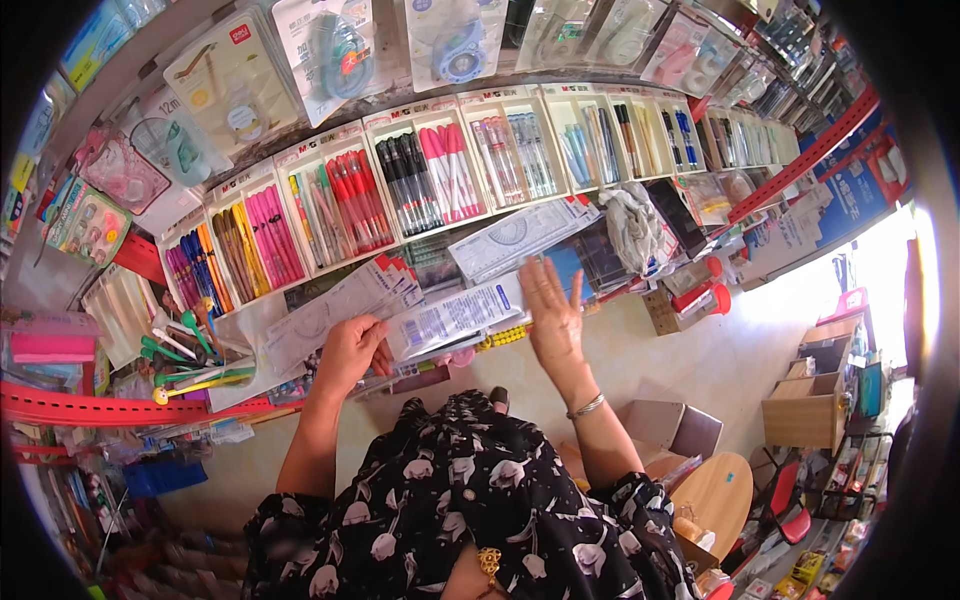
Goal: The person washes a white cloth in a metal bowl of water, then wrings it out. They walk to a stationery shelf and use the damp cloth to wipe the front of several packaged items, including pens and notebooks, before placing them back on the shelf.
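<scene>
Before me lies a plastic-wrapped packet point(454, 319) with a white printed face, at the front edge of the shelf. My left hand point(352, 349) has its fingers closed on the packet's left end. At the other end, my right hand point(553, 311) is spread flat with fingers apart, its fingertips touching or just beside the packet. Ruler sets with a protractor point(521, 236) in clear sleeves lie just behind it. More such ruler sets point(341, 300) with red corners lie to the left, behind my left hand.
White trays of pens point(349, 202) run along the shelf behind. Carded correction tapes point(345, 60) hang above them. A crumpled plastic bag point(637, 225) lies right of the ruler sets. Novelty pens point(195, 337) stand at left. A round wooden stool point(712, 502) is at lower right.
</scene>
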Action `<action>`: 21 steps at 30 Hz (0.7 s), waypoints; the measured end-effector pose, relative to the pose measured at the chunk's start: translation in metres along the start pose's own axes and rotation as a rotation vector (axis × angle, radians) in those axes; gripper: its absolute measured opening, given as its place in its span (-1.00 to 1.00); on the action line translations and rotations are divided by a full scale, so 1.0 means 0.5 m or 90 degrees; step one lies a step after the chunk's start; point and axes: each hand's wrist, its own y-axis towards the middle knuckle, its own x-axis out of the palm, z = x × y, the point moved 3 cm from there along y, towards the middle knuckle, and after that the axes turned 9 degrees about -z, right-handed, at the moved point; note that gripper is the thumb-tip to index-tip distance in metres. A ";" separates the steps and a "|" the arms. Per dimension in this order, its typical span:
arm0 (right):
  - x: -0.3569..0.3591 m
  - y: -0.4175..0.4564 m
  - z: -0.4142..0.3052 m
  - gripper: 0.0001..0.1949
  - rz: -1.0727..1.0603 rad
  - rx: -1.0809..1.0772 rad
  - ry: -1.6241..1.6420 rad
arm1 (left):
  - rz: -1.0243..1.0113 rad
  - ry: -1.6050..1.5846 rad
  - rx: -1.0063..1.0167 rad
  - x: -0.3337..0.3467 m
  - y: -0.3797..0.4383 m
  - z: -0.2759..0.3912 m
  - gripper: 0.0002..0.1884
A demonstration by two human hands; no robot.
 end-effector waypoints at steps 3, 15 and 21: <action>-0.008 0.005 0.020 -0.41 0.009 0.034 0.011 | -0.001 0.009 0.010 -0.007 -0.001 -0.001 -0.72; -0.024 -0.013 -0.070 -0.27 0.001 0.021 0.161 | -0.045 -0.031 -0.005 0.048 0.039 0.038 -0.69; 0.012 -0.002 -0.182 -0.32 0.035 -0.046 0.274 | -0.041 -0.145 -0.074 0.052 0.067 0.006 -0.63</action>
